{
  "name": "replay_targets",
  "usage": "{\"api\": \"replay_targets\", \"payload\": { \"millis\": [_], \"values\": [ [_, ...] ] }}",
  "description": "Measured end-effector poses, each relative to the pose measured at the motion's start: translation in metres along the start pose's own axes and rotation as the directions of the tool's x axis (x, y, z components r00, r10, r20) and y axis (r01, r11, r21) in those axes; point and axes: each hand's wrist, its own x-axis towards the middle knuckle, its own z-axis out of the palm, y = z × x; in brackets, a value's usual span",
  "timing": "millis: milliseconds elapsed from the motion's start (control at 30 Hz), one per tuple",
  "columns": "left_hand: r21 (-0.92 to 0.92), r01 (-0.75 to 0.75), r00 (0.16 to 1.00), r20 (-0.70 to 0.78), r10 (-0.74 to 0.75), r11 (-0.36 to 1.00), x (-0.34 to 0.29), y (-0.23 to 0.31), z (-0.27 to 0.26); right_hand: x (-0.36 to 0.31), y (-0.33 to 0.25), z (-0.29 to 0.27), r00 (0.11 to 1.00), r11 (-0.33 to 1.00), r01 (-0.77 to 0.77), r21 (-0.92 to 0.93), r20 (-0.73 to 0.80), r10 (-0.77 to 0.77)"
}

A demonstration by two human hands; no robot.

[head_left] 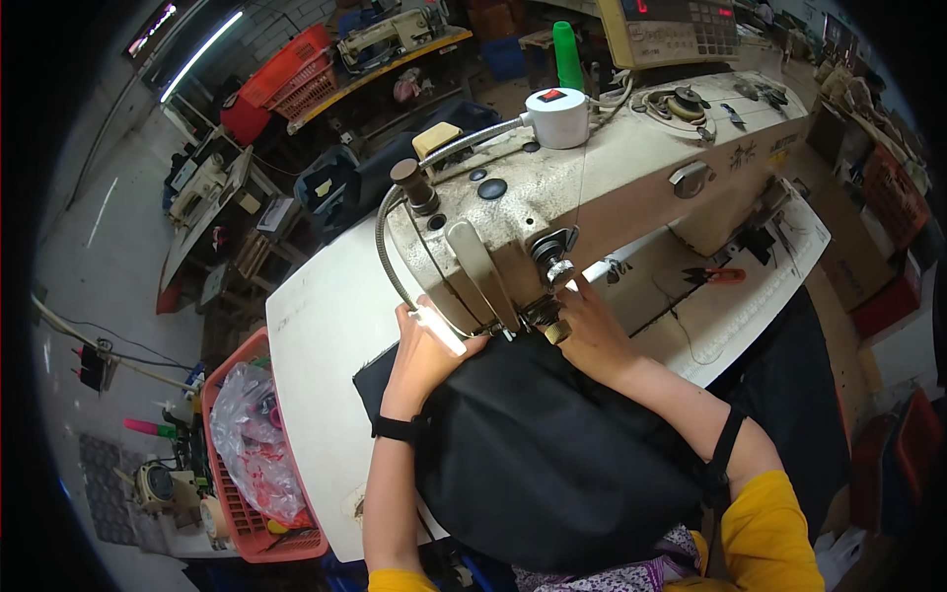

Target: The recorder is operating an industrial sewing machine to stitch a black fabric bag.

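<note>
A large piece of black fabric drapes from the sewing machine down over my lap. My left hand lies on the fabric's left part beside the machine head, thumb stretched toward the needle area and apart from the fingers. A bright lamp head covers some of those fingers. On the other side of the needle area, my right hand rests against the fabric, fingers reaching up close to the tension knob. Its fingertips are partly behind machine parts, so its grip is hidden. The needle and presser foot cannot be made out clearly.
Orange-handled thread snips lie on the machine bed to the right. A red basket with plastic bags stands left of the white table. A green thread cone and a control box are behind the machine.
</note>
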Motion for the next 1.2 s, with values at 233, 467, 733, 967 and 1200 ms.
{"api": "replay_targets", "payload": {
  "millis": [233,467,733,967,1200],
  "values": [
    [0.353,-0.215,0.977,0.081,0.199,0.911,-0.053,0.055,-0.036,-0.001,-0.002,-0.006,1.0,0.997,-0.022,0.075,0.021,0.02],
    [0.248,-0.41,0.904,0.243,0.353,0.878,-0.057,0.091,-0.016,-0.001,-0.002,0.0,0.998,0.978,-0.057,0.2,0.018,0.054],
    [0.629,0.022,0.931,0.271,-0.245,0.777,-0.078,0.047,-0.065,-0.001,-0.002,-0.009,0.992,0.991,-0.051,0.128,0.124,0.035],
    [0.594,0.082,0.992,0.029,-0.123,0.8,-0.079,0.026,-0.042,0.003,-0.007,-0.002,0.998,0.979,-0.056,0.195,0.028,0.052],
    [0.516,0.036,0.996,0.054,-0.074,0.856,-0.05,0.006,-0.031,0.013,0.002,-0.01,0.999,0.985,-0.041,0.166,0.037,0.036]
  ]
}}
